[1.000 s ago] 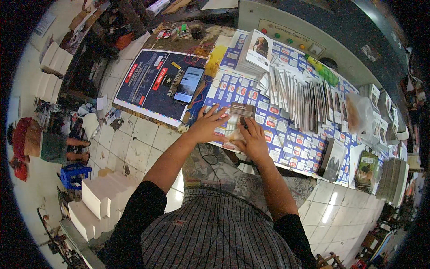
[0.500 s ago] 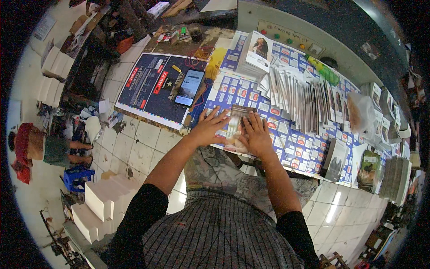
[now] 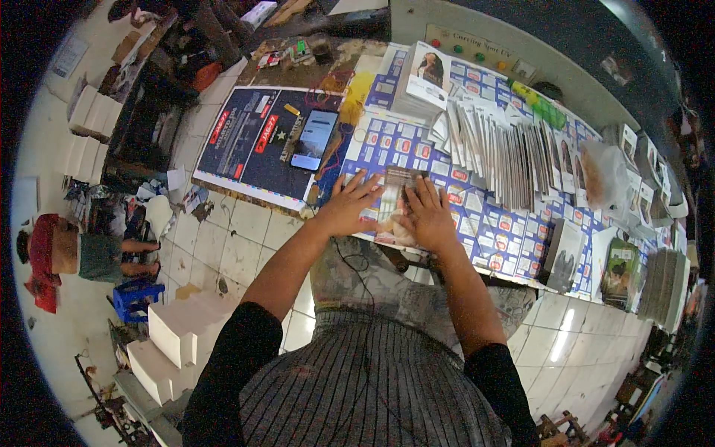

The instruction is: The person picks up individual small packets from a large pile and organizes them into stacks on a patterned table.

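Observation:
A flat printed piece with a brownish photo (image 3: 392, 200), perhaps a folded paper box, lies on the table in front of me. My left hand (image 3: 348, 208) rests at its left edge, fingers stretched and spread. Over its right part lies my right hand (image 3: 430, 217), palm down with the fingers extended, covering some of the picture. Beyond and to the right, a long row of similar printed pieces (image 3: 506, 160) leans in overlapping order. Behind that row's left end stands a neat stack of white cards with a photo (image 3: 428, 78).
Blue printed sheets (image 3: 484, 246) cover the table. To the left are a phone (image 3: 313, 140) and a dark poster (image 3: 249, 141). A clear plastic bag (image 3: 605, 175), a grey box (image 3: 564, 257) and stacked cards (image 3: 663, 287) stand right. White paper stacks (image 3: 179, 335) and another person (image 3: 56, 257) are at left.
The whole view has shifted slightly. Both hands stay on the printed piece, with a little more of its picture showing between them.

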The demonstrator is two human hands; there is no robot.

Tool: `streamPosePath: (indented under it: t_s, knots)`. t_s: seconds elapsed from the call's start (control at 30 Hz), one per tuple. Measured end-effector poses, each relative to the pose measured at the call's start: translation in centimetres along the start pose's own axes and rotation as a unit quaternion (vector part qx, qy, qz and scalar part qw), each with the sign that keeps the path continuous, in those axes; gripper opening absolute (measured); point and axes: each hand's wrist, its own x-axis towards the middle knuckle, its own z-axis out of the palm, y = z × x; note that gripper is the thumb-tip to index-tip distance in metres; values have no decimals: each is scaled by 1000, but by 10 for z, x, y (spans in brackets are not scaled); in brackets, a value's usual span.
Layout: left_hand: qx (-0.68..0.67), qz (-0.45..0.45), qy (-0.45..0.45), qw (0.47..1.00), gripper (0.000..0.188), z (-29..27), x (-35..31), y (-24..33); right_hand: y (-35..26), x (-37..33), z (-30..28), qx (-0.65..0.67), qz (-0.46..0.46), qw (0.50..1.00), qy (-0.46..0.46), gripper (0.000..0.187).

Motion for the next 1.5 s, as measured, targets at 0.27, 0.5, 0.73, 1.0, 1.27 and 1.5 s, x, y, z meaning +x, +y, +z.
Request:
streamPosePath:
  t_s: [0.27,0.5,0.73,1.0,1.27,1.5]
  knots:
    - [-10,7,17,1000,95,1,0,-4,-2,1,1,5,-2,1000,5,72]
    - [-7,-4,-7,1000,100,-8,0,3,-1,0,2,7,-3,1000,14,70]
    - [-4,-2,-3,1000,101,-9,-1,6,-2,1,0,2,5,1000,-6,70]
    - [-2,3,0,1000,101,-6,-1,2,-2,1,-1,18,18,999,-29,72]
    - [8,-5,-33,999,101,-13,0,2,-3,3,-3,24,20,999,-30,72]
    - [7,50,-29,998,99,-21,13,7,1,-3,-4,41,12,999,20,66]
